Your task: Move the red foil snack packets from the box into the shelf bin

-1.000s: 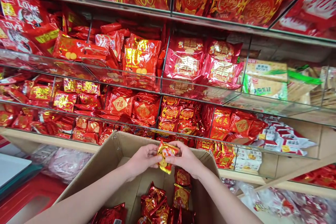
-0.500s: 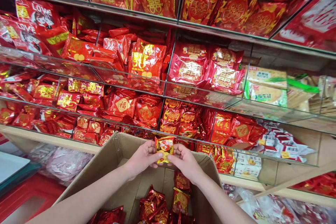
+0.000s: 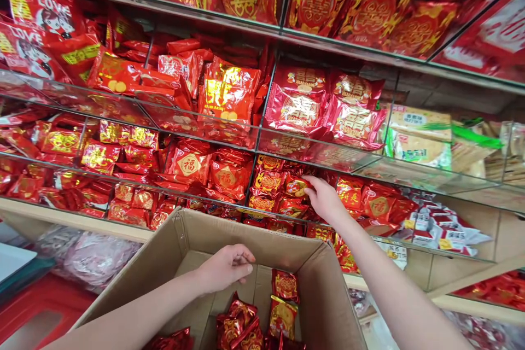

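Observation:
My right hand (image 3: 324, 198) reaches into a middle compartment of the lower shelf, its fingers closed on a small red and gold packet (image 3: 296, 186). Beside that packet stand stacked red packets (image 3: 267, 182) with gold hearts. My left hand (image 3: 229, 268) hovers over the cardboard box (image 3: 250, 235), fingers apart and slightly curled, holding nothing. Inside the box lie several red packets (image 3: 240, 322), with a gold-edged packet (image 3: 283, 317) and another red one (image 3: 286, 285) near the right side.
Glass-fronted shelves hold red packets (image 3: 228, 93), pink-red packets (image 3: 297, 106) and green-and-white cracker packs (image 3: 420, 136). The wooden shelf edge (image 3: 82, 216) runs behind the box. Plastic-wrapped goods (image 3: 96, 257) and a red container (image 3: 53, 306) are at the lower left.
My hands have parted. The right one moved up and right to the shelf, and the small packet both hands held over the box is now at the shelf in it. The left one moved slightly down.

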Tool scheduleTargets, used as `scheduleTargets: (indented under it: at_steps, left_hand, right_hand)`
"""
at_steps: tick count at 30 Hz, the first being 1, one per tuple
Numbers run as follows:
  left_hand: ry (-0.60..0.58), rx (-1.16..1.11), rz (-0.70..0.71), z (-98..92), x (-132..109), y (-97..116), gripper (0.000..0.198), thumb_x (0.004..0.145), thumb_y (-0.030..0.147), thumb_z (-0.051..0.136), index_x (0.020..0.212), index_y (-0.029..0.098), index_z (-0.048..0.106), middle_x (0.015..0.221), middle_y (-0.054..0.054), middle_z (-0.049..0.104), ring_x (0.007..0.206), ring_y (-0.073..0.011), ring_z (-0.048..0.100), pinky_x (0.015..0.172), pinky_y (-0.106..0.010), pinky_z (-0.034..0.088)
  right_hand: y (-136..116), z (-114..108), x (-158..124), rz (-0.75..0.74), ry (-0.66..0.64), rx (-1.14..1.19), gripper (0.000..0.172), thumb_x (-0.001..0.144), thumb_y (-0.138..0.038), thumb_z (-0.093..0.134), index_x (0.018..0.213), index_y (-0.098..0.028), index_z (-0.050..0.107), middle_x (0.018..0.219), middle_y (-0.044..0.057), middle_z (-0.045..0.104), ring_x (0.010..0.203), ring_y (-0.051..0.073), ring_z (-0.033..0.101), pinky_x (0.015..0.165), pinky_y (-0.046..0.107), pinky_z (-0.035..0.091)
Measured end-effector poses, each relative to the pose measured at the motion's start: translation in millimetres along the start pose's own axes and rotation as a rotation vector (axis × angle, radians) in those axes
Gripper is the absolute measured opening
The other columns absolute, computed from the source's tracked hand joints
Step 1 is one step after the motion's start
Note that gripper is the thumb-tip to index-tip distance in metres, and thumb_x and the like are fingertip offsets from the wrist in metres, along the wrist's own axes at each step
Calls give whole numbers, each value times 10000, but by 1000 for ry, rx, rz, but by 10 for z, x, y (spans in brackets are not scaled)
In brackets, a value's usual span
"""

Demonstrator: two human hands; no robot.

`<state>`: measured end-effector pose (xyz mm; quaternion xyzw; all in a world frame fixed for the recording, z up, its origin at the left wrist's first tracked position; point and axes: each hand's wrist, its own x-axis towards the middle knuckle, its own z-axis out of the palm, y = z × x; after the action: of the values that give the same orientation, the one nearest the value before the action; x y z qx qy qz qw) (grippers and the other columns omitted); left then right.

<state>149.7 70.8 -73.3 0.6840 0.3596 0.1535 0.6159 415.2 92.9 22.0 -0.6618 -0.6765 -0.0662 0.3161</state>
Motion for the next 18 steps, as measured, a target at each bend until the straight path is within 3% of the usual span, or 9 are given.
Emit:
scheduleTargets:
  at_steps: [8, 18]
  left_hand:
    - [-27, 233, -34, -27, -6, -146, 208, 645, 297, 516, 804, 168, 548, 554, 44, 512, 539, -109, 498, 530, -206, 361]
    - [-169, 496, -146, -74, 12, -364, 316, 592, 317, 572, 886, 206, 604, 701, -1, 610, 594, -133, 520, 530, -203, 354]
  right_hand:
    - [58, 326, -28, -24, 247, 84, 371, 666, -313, 577, 1000, -155, 538, 1051, 125, 444, 1012, 242, 432, 875, 411, 371]
    - [32, 366, -111, -43, 314, 43, 494, 673, -368, 561, 1118, -177, 463, 1196, 130, 357, 1112, 255, 344, 917, 433, 313]
